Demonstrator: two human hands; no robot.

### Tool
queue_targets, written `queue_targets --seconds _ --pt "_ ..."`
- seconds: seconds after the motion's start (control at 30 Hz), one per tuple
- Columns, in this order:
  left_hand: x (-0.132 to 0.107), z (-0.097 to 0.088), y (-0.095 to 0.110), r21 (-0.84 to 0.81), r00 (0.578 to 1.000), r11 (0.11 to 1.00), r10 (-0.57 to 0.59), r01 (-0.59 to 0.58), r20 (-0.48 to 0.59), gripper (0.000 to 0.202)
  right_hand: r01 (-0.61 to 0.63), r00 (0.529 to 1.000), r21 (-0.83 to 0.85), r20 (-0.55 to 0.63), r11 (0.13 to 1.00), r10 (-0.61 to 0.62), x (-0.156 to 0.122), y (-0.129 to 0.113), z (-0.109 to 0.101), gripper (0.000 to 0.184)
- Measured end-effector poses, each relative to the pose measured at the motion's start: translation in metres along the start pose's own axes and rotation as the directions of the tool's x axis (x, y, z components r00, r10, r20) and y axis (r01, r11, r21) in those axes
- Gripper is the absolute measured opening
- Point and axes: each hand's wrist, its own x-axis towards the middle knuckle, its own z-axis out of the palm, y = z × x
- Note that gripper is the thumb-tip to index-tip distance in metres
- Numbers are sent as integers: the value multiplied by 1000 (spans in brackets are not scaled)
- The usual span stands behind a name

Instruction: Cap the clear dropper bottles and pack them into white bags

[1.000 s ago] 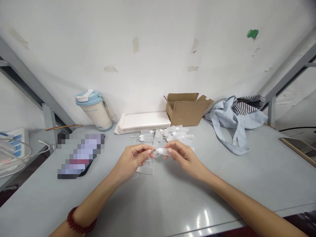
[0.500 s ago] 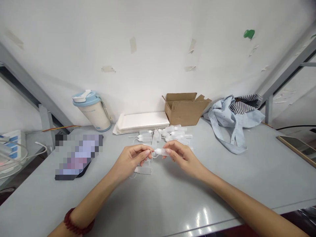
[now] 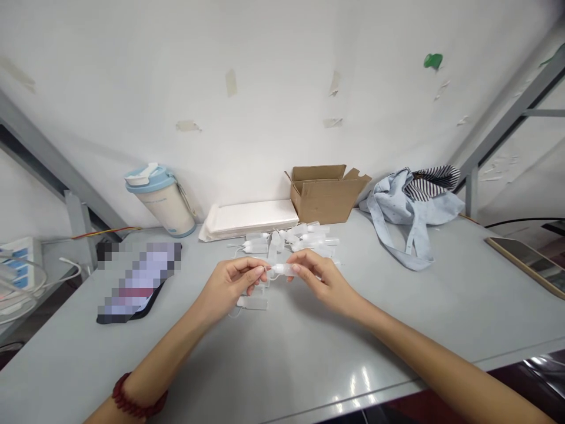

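Observation:
My right hand (image 3: 315,274) grips a small clear plastic squeeze bottle (image 3: 282,269) between thumb and fingers, its white nozzle end pointing left. Facing it, my left hand (image 3: 241,280) pinches a thin reddish piece (image 3: 268,268) at the nozzle's tip; its exact kind is too small to tell. Just behind the hands lies a pile of similar bottles (image 3: 315,238) with white tops and thin strands. Another bottle (image 3: 253,303) lies on its side below my left hand, and one (image 3: 274,246) rests right behind the held one.
On the grey table (image 3: 282,365) a phone (image 3: 141,282) lies left, with a tumbler (image 3: 161,200) behind it. A white flat pack (image 3: 251,217) and an open cardboard box (image 3: 326,200) stand by the wall. A blue cloth bag (image 3: 410,206) and a tablet-like device (image 3: 527,265) are right.
The whole view has shifted slightly, so things appear a little further left. Both hands keep their hold on the bottle and the thin piece at its tip.

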Motion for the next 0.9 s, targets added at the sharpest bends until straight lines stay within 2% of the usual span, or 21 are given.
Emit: queue_targets --seconds 0.13,0.3,0.53,0.9 --pt "-1 0 -1 55 1000 998 9 -9 -5 24 18 1000 -45 -9 999 -18 -1 0 0 18" --pt "-3 0 -3 202 1000 979 26 -26 2 24 24 1000 -134 5 991 -24 -1 2 0 15" --pt "-5 3 1 380 997 922 77 -78 17 23 64 998 -140 25 988 -61 -3 2 1 15" --pt "-6 7 0 337 997 939 74 -72 9 23 57 998 -130 17 990 -55 -5 8 6 15"
